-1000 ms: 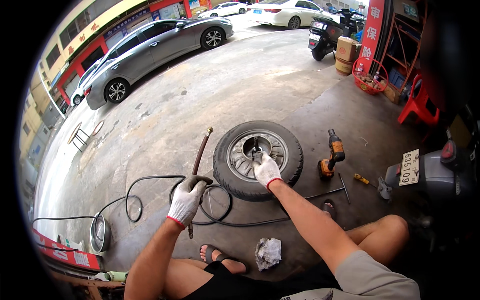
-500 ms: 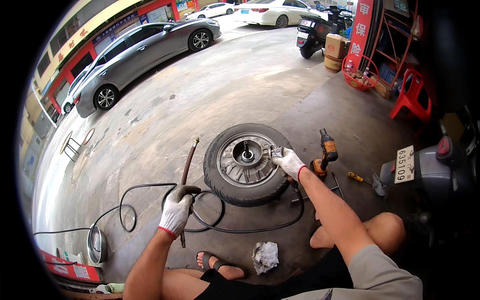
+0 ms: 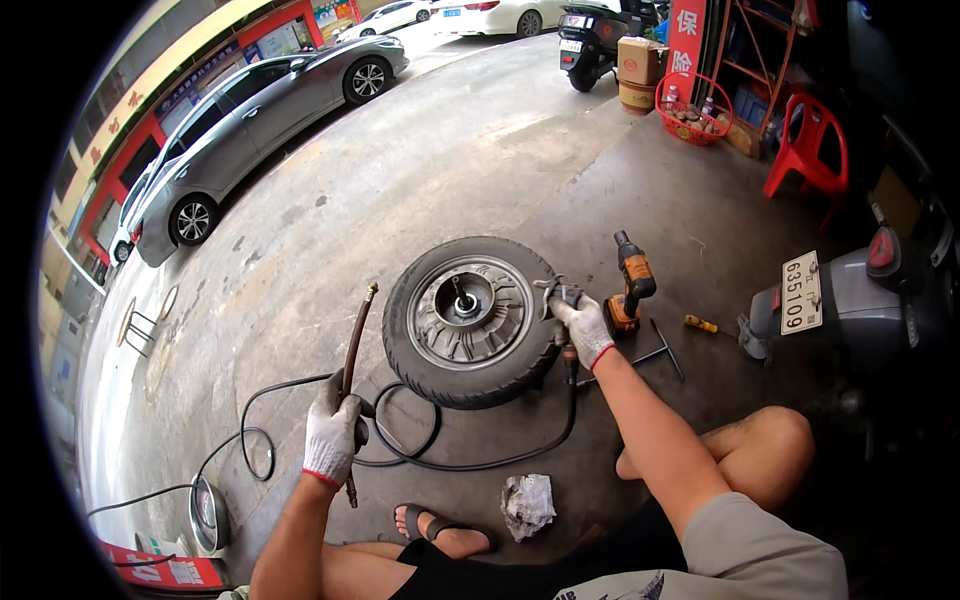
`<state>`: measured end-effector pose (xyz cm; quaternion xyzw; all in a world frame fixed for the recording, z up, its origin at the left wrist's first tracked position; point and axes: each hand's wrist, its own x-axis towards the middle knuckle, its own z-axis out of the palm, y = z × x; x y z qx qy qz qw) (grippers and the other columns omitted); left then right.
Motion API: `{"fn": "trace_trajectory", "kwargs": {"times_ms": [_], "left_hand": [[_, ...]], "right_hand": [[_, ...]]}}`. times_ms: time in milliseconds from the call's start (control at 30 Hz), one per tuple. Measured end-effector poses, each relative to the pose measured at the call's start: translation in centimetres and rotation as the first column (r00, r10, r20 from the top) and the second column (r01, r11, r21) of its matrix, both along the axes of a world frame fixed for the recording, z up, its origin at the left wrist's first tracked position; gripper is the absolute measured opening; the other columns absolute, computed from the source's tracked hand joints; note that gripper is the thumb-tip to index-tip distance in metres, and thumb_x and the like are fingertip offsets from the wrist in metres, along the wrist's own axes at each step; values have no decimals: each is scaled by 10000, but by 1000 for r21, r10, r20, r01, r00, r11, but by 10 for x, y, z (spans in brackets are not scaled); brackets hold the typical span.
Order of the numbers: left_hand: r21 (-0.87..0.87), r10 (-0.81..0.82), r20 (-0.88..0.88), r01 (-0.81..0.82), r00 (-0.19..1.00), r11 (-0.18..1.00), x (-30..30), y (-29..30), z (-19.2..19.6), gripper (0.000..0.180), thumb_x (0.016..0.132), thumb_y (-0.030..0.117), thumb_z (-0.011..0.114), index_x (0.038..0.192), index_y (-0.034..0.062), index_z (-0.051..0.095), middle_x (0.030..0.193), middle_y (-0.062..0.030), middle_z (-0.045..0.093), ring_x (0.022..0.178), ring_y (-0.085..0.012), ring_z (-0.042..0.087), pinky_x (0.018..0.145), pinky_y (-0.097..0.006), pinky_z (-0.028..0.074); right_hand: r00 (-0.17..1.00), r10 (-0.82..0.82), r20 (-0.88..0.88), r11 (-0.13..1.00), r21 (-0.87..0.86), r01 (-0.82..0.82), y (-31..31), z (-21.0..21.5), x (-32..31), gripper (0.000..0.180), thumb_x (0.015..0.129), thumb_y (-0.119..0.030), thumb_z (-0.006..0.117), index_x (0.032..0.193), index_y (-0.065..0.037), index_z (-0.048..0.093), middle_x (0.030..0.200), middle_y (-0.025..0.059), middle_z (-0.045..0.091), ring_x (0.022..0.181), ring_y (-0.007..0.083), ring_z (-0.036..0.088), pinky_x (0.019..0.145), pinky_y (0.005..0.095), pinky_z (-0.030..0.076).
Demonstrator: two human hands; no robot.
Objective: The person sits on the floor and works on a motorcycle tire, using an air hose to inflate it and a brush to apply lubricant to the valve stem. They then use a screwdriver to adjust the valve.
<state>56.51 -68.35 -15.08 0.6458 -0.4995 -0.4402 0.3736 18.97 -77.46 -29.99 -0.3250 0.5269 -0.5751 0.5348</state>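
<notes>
My left hand [image 3: 332, 438], in a white glove with a dark grip coating, is closed round a short brown hose [image 3: 356, 335] with a brass fitting at its upper end. The hose stands nearly upright, left of the wheel. My gloved right hand [image 3: 586, 330] grips a metal air tool [image 3: 562, 292], its head above the right edge of the tyre; whether it touches is unclear. A black air hose [image 3: 500, 461] hangs from this tool and loops over the ground. In front of me lies a wheel with a black tyre [image 3: 420, 365] and a grey metal hub [image 3: 490, 338].
Right of the wheel stand an orange-black cordless impact wrench [image 3: 637, 275], a T-handle wrench [image 3: 655, 353] and a yellow screwdriver [image 3: 702, 323]. A crumpled whitish cloth [image 3: 528, 507] lies near my foot. A scooter [image 3: 850, 295] is at right, a metal basin [image 3: 208, 515] at left.
The view has shifted, so the scene sits further left. My right hand has moved the air tool outward from the rim to over the tyre's right edge. My left hand still holds the brown hose.
</notes>
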Motion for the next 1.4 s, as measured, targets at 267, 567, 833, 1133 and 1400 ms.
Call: {"fn": "trace_trajectory", "kwargs": {"times_ms": [267, 567, 833, 1133, 1400], "left_hand": [[49, -204, -2, 204, 979, 978, -17, 14, 6, 189, 1006, 169, 541, 1043, -4, 607, 709, -26, 594, 554, -76, 512, 505, -246, 404], [342, -595, 183, 517, 782, 785, -71, 19, -12, 265, 988, 158, 521, 1185, -12, 569, 890, -96, 697, 735, -154, 672, 668, -310, 550], [73, -616, 506, 681, 604, 728, -171, 6, -127, 441, 933, 220, 586, 1338, 54, 529, 1124, -211, 674, 1031, -383, 660, 898, -470, 524], [500, -838, 518, 734, 172, 459, -148, 101, -262, 299, 867, 219, 631, 1108, 42, 650, 1117, -225, 663, 1022, -382, 669, 891, -478, 543], [663, -881, 337, 580, 334, 473, -127, 133, -325, 497, 964, 449, 539, 1166, 26, 703, 1171, -242, 692, 1090, -371, 678, 921, -473, 532]], "right_hand": [[953, -138, -270, 703, 651, 286, 40, -182, -105, 300, 921, -336, 619, 1036, -67, 683, 857, 146, 672, 736, 321, 658, 628, 468, 540], [942, 296, -160, 791, 594, -148, 65, -112, -53, 325, 900, -77, 571, 1216, -19, 625, 1145, 198, 695, 951, 336, 688, 823, 480, 561], [603, 86, 793, 896, 203, -395, 82, -60, -3, 207, 1005, -150, 519, 1143, -43, 629, 985, 104, 680, 897, 304, 678, 868, 533, 555], [806, -575, 141, 678, 633, 373, 84, -217, -106, 85, 911, -121, 594, 940, -43, 609, 820, 133, 607, 735, 319, 606, 681, 486, 544], [865, 148, -480, 948, 317, 13, 102, -167, -45, 282, 864, -22, 555, 1115, 26, 673, 821, 157, 709, 743, 227, 696, 657, 352, 552]]}}
